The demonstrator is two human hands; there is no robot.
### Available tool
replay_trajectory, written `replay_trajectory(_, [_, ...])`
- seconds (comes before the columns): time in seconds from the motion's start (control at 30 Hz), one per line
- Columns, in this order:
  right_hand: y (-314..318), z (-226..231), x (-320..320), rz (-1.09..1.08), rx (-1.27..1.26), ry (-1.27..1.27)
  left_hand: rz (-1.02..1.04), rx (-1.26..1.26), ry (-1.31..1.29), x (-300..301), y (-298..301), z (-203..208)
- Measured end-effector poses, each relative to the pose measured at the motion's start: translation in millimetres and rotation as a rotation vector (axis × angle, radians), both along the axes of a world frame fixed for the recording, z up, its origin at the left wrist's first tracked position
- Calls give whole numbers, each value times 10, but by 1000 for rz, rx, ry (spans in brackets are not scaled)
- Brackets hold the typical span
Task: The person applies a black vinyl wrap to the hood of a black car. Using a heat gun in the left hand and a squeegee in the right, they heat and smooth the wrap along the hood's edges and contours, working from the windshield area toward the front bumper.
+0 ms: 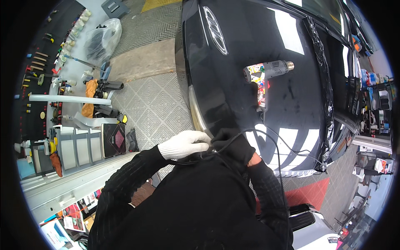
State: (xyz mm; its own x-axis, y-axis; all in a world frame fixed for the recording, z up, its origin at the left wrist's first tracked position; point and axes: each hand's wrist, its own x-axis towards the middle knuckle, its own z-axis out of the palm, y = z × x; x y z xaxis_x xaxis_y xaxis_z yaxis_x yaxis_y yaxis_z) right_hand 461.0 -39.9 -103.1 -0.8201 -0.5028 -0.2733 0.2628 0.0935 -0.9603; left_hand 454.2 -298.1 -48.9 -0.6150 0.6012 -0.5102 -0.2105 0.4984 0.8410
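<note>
My left hand (185, 143), in a white glove, pinches the near edge of a glossy black car hood (266, 96) where its film meets the headlight corner. My right hand (234, 143), in a black glove, presses on the same edge right beside it, fingers curled down on the hood rim. A grey heat gun (266, 71) with a sticker-covered handle lies on the hood farther away, untouched. Its black cord (273, 143) loops down across the hood, past my right hand and over my arm.
Grey tiled floor (154, 104) lies left of the car. A tool wall and shelf with bottles (62, 54), a grey drawer unit (77, 150), a plastic bag (102, 39) and power tools (104, 98) stand at left. Shelving (375, 100) stands at right, a red mat (310, 193) below.
</note>
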Motion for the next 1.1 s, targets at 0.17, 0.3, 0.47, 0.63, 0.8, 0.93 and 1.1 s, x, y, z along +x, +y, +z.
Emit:
replay_trajectory(0.17, [-65,-34,-26,-56,108,-33,-29,27,69,-41,-8,-41])
replay_trajectory(0.3, [-69,-62,-26,-48,119,-16,-78,-19,66,-101,58,-73])
replay_trajectory(0.47, [53,-46,207,-157,167,-12,-123,-68,135,-149,237,-121])
replay_trajectory(0.63, [110,-5,471,-208,302,96,-273,-25,57,-239,346,-186])
replay_trajectory(0.8, [191,149,562,-59,482,437,-367,60,193,-271,448,-210])
replay_trajectory(0.93, [174,232,682,-211,242,-144,-446,143,332,-437,408,-284])
replay_trajectory(1.1, [128,197,681,-165,201,-245,-546,266,443,-464,351,-353])
